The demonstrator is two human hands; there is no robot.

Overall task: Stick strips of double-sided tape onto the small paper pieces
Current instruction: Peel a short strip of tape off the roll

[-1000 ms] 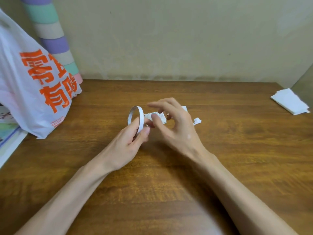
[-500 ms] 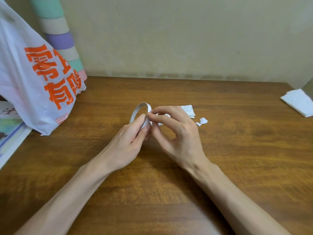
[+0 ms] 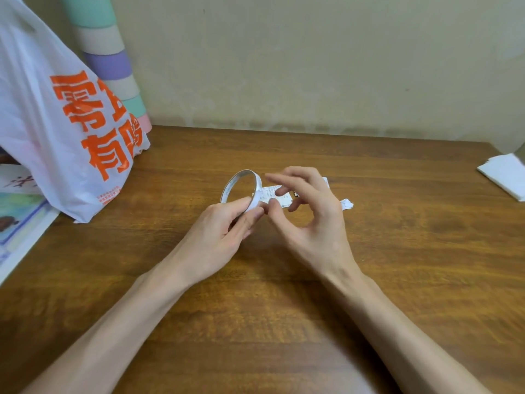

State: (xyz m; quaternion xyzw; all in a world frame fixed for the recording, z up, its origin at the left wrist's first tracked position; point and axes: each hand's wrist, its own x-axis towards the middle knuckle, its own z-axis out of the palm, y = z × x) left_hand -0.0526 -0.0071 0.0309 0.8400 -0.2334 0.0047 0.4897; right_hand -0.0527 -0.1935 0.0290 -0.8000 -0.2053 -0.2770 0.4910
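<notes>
A thin white roll of double-sided tape [image 3: 257,184] stands upright above the wooden table [image 3: 397,251], and my left hand [image 3: 224,231] grips its lower rim between thumb and fingers. My right hand [image 3: 309,220] hovers just right of the roll, its thumb tip touching the roll's edge and its other fingers spread and loosely bent above the paper. Small printed paper pieces [image 3: 272,193] lie on the table behind my right hand, partly hidden by the fingers. A small crumpled white scrap [image 3: 347,204] sits to their right.
A white plastic bag with orange characters [image 3: 65,132] stands at the left, with a pastel striped tube [image 3: 110,61] behind it and printed booklets [image 3: 20,220] beside it. Folded white paper [image 3: 504,174] lies at the far right edge. A wall bounds the table's back.
My right hand's fingers have lifted and spread away from the roll, leaving only the thumb at its edge. The roll stays in my left hand.
</notes>
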